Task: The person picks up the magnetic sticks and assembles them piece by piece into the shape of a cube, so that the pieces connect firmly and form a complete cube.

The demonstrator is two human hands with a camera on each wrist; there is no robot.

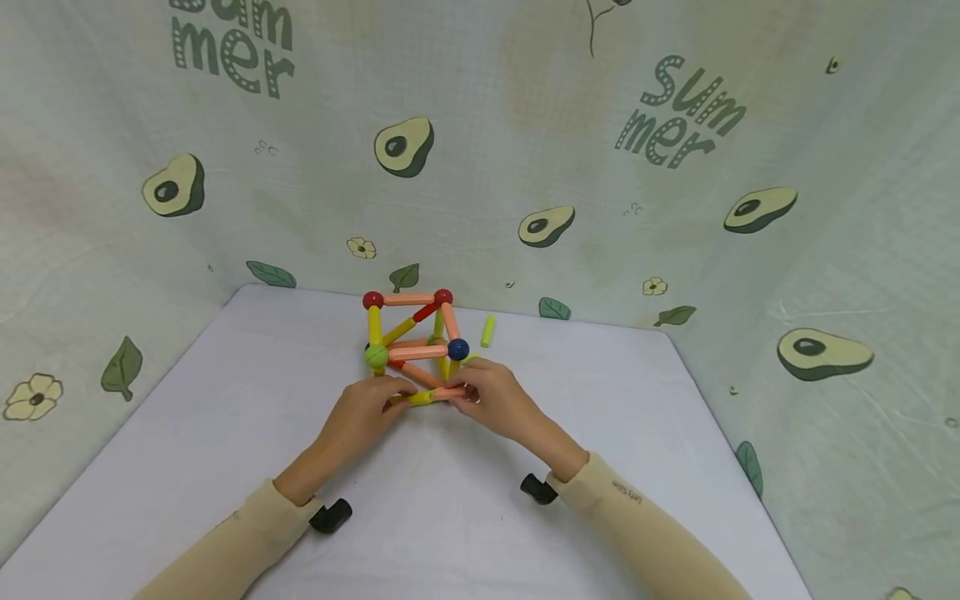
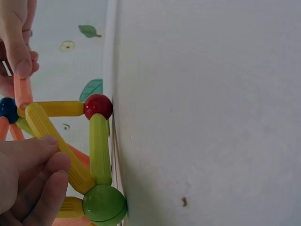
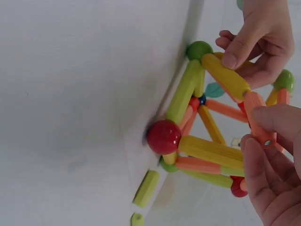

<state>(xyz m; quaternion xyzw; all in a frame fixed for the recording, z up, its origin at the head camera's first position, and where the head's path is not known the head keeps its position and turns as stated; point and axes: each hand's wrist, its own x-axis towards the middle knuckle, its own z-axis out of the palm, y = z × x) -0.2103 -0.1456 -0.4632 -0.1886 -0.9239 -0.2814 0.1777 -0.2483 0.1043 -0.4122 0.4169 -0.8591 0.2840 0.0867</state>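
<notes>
A box-shaped frame of magnetic rods and balls stands on the table, with a red ball (image 1: pixel 372 301), a blue ball (image 1: pixel 458 349) and a light green ball (image 1: pixel 377 356) at upper corners. At its near lower side, my left hand (image 1: pixel 365 410) pinches a yellow rod (image 3: pixel 225 75) between thumb and fingers. One end of that rod meets a green ball (image 2: pixel 104 202) at the base. My right hand (image 1: pixel 495 398) pinches a salmon rod (image 2: pixel 22 89), end to end with the yellow one. A lower red ball (image 3: pixel 163 136) joins a lime rod (image 3: pixel 183 92) and another yellow rod (image 3: pixel 211 151).
Behind the frame's right side lies a loose lime rod (image 1: pixel 488 331); a second lime piece (image 3: pixel 137 220) shows near it in the right wrist view. The white table (image 1: pixel 600 400) ends at a cloth backdrop (image 1: pixel 480 192) printed with avocados.
</notes>
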